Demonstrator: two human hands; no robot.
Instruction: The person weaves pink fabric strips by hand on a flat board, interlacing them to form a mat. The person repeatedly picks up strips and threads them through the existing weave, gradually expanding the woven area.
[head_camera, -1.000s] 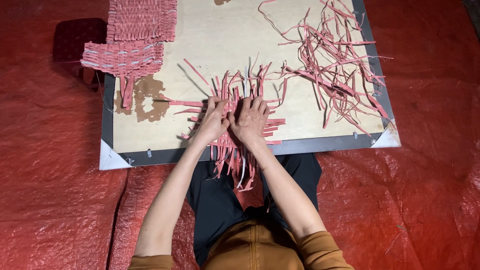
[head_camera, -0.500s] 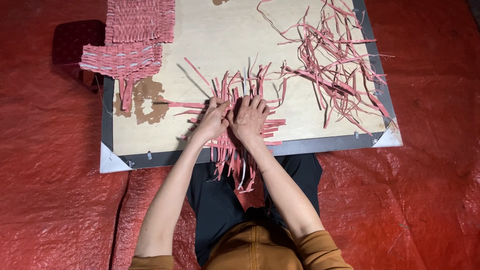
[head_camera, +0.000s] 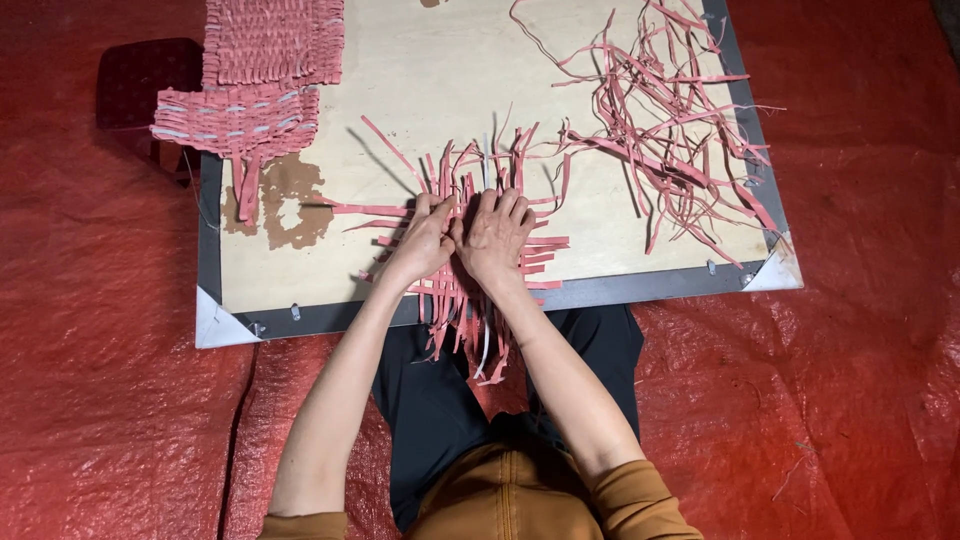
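A partly woven mat of pink strips (head_camera: 455, 290) lies on a wooden board (head_camera: 440, 70) with a grey frame, its loose ends fanning out and hanging over the near edge. My left hand (head_camera: 425, 240) pinches strips at the centre of the weave. Beside it, touching, my right hand (head_camera: 495, 235) lies flat with fingers spread, pressing the strips down on the board.
Two finished pink woven pieces (head_camera: 255, 80) rest at the board's far left corner. A tangled heap of loose pink strips (head_camera: 670, 130) covers the right side. A dark box (head_camera: 140, 80) stands left of the board. Red plastic sheeting (head_camera: 850, 350) covers the floor.
Both hands stay on the centre of the weave with only slight finger movement. The camera view has shifted a little.
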